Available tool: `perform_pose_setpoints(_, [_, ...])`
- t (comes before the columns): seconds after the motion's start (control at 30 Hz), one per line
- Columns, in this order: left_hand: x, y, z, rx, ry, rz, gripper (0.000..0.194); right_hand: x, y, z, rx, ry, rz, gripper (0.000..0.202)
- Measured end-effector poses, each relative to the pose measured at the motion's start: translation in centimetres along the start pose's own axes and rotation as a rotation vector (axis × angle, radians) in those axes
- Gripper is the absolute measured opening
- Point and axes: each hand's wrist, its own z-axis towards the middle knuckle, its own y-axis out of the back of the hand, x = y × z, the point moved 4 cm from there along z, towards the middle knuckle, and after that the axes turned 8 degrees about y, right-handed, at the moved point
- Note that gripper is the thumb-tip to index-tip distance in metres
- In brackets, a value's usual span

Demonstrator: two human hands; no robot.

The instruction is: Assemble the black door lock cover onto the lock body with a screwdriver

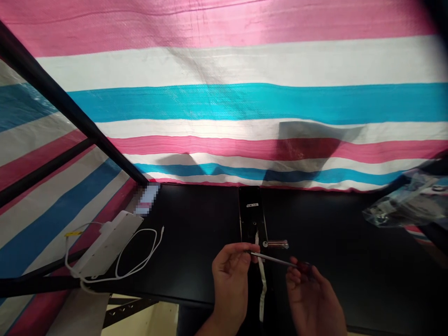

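Right hand (315,298) grips the screwdriver (276,259) by its handle while left hand (229,275) fingertips pinch its tip to steady it, just above the lock panel (251,214) lying flat on the table (196,233), white strip (262,284) trailing below between both hands.

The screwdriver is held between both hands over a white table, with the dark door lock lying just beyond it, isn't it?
Not quite: the table is black, not white, as the head view shows. The rest holds: both hands, left and right, hold the screwdriver, and the dark door lock lies just beyond it.
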Motion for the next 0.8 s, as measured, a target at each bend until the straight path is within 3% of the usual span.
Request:
perform_pose_setpoints(0.27, [-0.6, 0.0, 0.2, 0.011, 0.047, 0.007, 0.007, 0.3, 0.9, 0.8, 0.095, 0.091, -0.057, 0.017])
perform_pose_setpoints(0.4, [-1.0, -0.1, 0.3, -0.030, 0.071, 0.004, 0.003, 0.6, 1.0, 0.8, 0.082, 0.105, -0.051, 0.017])
perform_pose_setpoints(0.67, [-0.8, -0.3, 0.5, 0.015, 0.180, -0.154, 0.009, 1.0, 1.2, 0.9, 0.113, 0.146, -0.071, 0.017])
perform_pose_setpoints(0.8, [-0.7, -0.2, 0.5, 0.007, 0.154, -0.152, 0.009, 1.2, 2.1, 1.4, 0.185, 0.195, -0.111, 0.017])
